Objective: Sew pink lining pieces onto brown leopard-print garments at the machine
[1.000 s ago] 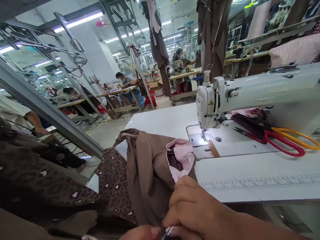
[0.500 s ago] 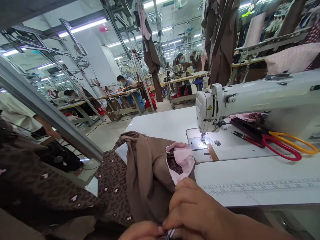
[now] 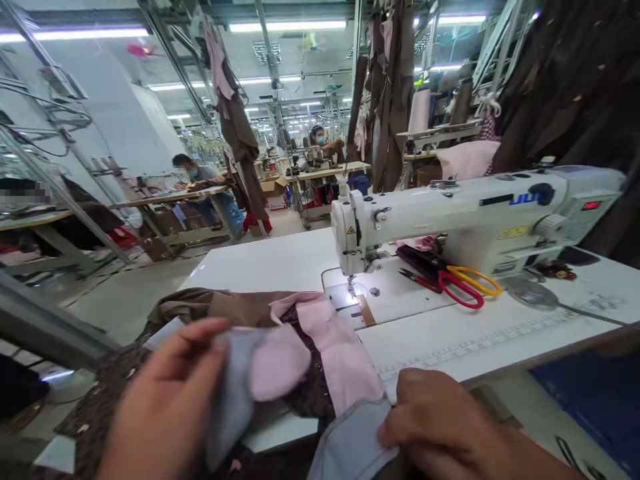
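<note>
My left hand [image 3: 170, 393], blurred by motion, pinches a grey piece of fabric [image 3: 233, 393] beside a rounded pink flap. My right hand [image 3: 435, 420] is closed on the grey-blue edge of the garment [image 3: 355, 437], at the lower end of a pink facing [image 3: 333, 340]. The garment's brown and dark leopard-print cloth lies bunched on the table's near left side. Just beyond it stands the white sewing machine [image 3: 420, 217], its needle area [image 3: 351, 288] lit. Neither hand touches the machine.
Scissors with red and yellow handles [image 3: 465, 287] lie under the machine arm. A ruler strip [image 3: 450, 350] runs along the white table's front [image 3: 240, 260]. Brown cloth [image 3: 240, 133] hangs from racks. Co-workers sit at tables behind.
My hands have moved apart from their joined position at the bottom, spreading the garment so that more pink and grey fabric shows. The view has turned right, showing the whole machine.
</note>
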The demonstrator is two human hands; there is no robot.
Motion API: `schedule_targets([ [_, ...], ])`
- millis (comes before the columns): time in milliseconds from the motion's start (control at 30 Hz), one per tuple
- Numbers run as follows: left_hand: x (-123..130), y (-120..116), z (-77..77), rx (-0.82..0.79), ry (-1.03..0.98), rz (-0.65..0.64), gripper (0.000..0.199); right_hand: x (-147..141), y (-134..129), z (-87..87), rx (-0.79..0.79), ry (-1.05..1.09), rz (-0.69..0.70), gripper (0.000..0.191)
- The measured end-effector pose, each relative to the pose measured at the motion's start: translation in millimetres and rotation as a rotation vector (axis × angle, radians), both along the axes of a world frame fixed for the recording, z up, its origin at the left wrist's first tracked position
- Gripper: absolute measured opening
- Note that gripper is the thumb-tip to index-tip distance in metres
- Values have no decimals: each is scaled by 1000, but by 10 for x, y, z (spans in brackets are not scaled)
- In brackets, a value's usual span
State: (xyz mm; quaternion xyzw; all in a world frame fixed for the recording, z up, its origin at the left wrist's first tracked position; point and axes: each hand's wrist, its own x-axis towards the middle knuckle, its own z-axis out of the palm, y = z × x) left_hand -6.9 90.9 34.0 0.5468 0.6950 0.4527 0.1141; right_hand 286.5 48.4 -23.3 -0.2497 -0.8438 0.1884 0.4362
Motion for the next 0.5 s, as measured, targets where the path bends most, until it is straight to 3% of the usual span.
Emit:
schedule_targets([
  [67, -37, 213, 132, 189, 254, 11, 41, 91, -72, -12, -104, 49, -49, 30],
  [100, 15, 283, 161, 256, 372, -88, 39, 114, -101, -31, -162, 86, -61, 27],
  [167, 246, 350, 140, 177, 497, -516, 43, 119, -143, -91, -236, 176, -47, 14],
  [233, 572, 371, 44, -139, 495, -1029, 54, 79, -163, -177, -256, 266, -69, 9],
  [267, 729, 389, -11, -292, 494, -1208, 55, 46, -161, -226, -276, 305, -110, 14],
  [300, 863, 419, -60, -383, 500, -1305, 49, 4, -150, -277, -320, 346, -150, 17],
  [367, 1018, 518, -114, -445, 517, -1329, 36, -103, -89, -371, -503, 477, -175, 18],
  [433, 997, 625, -80, -425, 528, -1203, 39, -236, 26, -418, -754, 677, -84, 29],
  [500, 819, 667, 52, -377, 546, -1047, 40, -371, 171, -360, -958, 823, 64, 52],
])
